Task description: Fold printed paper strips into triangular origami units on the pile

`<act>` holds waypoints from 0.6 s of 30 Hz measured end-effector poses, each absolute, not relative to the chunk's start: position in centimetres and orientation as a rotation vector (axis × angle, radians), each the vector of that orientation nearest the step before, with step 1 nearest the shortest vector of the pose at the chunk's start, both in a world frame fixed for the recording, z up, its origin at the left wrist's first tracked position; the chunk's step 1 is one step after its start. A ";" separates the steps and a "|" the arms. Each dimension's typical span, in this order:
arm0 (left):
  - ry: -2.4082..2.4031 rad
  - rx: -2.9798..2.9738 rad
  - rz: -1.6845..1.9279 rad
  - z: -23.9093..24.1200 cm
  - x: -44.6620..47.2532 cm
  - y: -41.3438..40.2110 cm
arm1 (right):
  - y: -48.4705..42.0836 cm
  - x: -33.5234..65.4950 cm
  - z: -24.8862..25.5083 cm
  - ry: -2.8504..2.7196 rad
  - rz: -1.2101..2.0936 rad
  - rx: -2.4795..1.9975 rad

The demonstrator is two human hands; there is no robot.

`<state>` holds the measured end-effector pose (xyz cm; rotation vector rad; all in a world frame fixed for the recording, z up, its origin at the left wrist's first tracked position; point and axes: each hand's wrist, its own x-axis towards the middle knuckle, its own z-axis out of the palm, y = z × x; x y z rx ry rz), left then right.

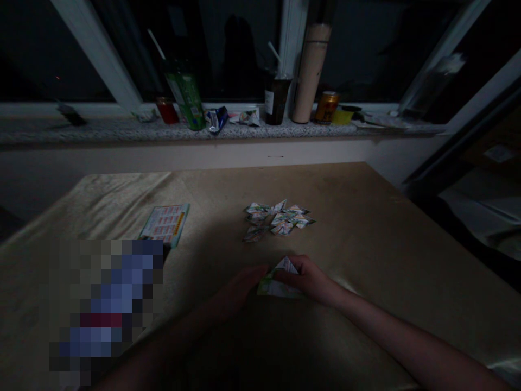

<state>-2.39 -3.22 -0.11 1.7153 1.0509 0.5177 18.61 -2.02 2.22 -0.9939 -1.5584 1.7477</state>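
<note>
Both my hands rest on the table near its front middle, working one small printed paper piece (280,279). My left hand (240,290) presses its fingertips on the paper's left edge. My right hand (311,279) pinches the paper's folded upper flap with fingers closed on it. A little farther away lies a pile of several folded paper pieces (279,220). A flat stack of printed sheets (166,224) lies to the left of the pile.
The table carries a tan cloth (366,239). A stone window sill (101,130) behind holds a green bottle (187,100), a red can (167,110), a dark cup with a straw (277,98), a tall tube (311,70) and an orange can (326,107). A blurred patch covers the lower left.
</note>
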 end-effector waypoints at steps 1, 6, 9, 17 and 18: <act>1.050 1.711 0.509 0.2 -2.3 -3.3 | -2.0 18.6 2.3 -1.555 1.754 -0.996; 1.109 1.585 0.509 2.1 -1.5 -3.6 | -1.9 18.8 2.4 -1.574 1.741 -0.997; 1.067 1.572 0.518 2.9 -1.0 -3.7 | -2.0 18.8 2.4 -1.584 1.750 -0.992; 1.040 1.941 0.456 3.1 -0.6 -3.3 | -2.2 19.0 2.1 -1.630 1.778 -0.995; 1.035 1.981 0.445 3.2 -0.5 -3.3 | -2.2 19.0 2.1 -1.639 1.779 -0.998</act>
